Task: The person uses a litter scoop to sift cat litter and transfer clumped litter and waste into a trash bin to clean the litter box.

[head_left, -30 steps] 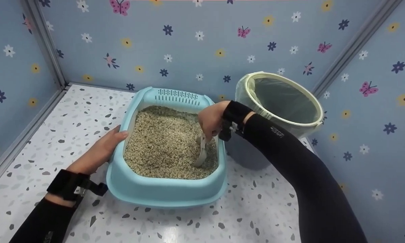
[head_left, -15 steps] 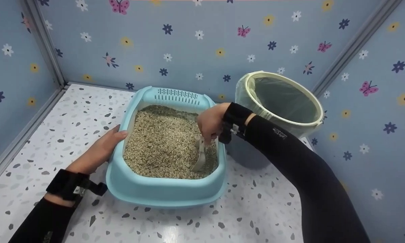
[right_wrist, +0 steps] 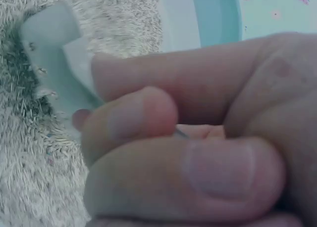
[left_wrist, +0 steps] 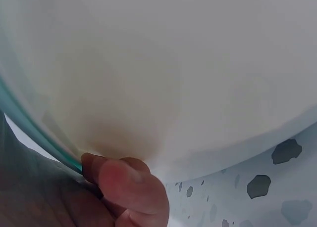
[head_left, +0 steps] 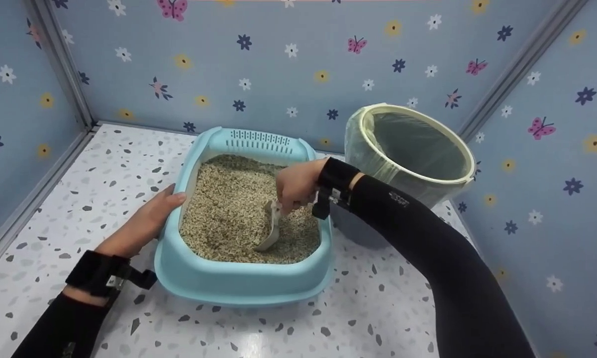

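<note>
A light blue litter box [head_left: 244, 283] filled with pale granular litter [head_left: 229, 199] stands on the floor. My left hand [head_left: 154, 214] grips its left side, thumb over the rim; in the left wrist view, curled fingers [left_wrist: 133, 187] press against the box's underside or outer wall. My right hand [head_left: 298, 186] holds a pale litter scoop [head_left: 274, 226] by its handle, over the right half of the box. The scoop's lower end touches the litter. In the right wrist view, the scoop [right_wrist: 54, 54] carries some granules, and the curled fingers hide most of its handle.
Behind my right forearm stands a bin [head_left: 393, 174] lined with a translucent bag, its cream rim [head_left: 470, 159] tilted. Blue panels [head_left: 298, 64] with flowers and butterflies enclose the speckled white floor [head_left: 378, 298] at the back and sides.
My right hand and the scoop have moved left through the litter, away from the box's right wall. The left hand keeps its hold on the box.
</note>
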Motion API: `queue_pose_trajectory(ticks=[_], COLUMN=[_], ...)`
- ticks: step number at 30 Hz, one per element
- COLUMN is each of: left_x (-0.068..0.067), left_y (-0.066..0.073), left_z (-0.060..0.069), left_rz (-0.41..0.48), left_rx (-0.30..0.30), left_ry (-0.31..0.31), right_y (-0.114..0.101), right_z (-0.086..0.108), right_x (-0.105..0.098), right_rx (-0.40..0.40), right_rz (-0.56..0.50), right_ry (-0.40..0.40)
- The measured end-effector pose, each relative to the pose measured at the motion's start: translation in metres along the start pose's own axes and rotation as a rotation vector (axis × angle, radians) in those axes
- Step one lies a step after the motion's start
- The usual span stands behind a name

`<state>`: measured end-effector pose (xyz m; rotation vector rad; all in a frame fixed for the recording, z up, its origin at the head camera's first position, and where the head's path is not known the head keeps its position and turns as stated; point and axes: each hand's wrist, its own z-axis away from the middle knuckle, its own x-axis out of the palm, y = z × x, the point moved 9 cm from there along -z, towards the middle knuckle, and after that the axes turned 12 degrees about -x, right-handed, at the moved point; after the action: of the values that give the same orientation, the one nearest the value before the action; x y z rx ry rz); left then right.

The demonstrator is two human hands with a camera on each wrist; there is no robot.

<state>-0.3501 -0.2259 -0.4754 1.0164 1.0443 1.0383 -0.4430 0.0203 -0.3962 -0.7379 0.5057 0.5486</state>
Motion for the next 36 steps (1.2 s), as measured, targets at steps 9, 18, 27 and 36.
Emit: queue_pose_trajectory(ticks=[9, 18, 27, 36], left_x=[0.005, 0.005, 0.002, -0.003], left_y=[0.004, 0.004, 0.004, -0.001], left_z=[-0.002, -0.002, 0.0, 0.003], left_rz=[-0.001, -0.015, -0.052, -0.054], left_rx=[0.003, 0.002, -0.019, -0.03], left_ry=[-0.009, 0.009, 0.03, 0.037], right_y=[-0.01, -0.017, -0.018, -0.015], right_z=[-0.036, -0.066, -0.08, -0.085], right_x=[0.024, 0.047, 0.056, 0.041], right_rx=[-0.147, -0.156, -0.177, -0.101], right_rz=[-0.064, 0.179, 0.048, 0.008], right_ry=[-0.009, -0.106, -0.088, 0.102])
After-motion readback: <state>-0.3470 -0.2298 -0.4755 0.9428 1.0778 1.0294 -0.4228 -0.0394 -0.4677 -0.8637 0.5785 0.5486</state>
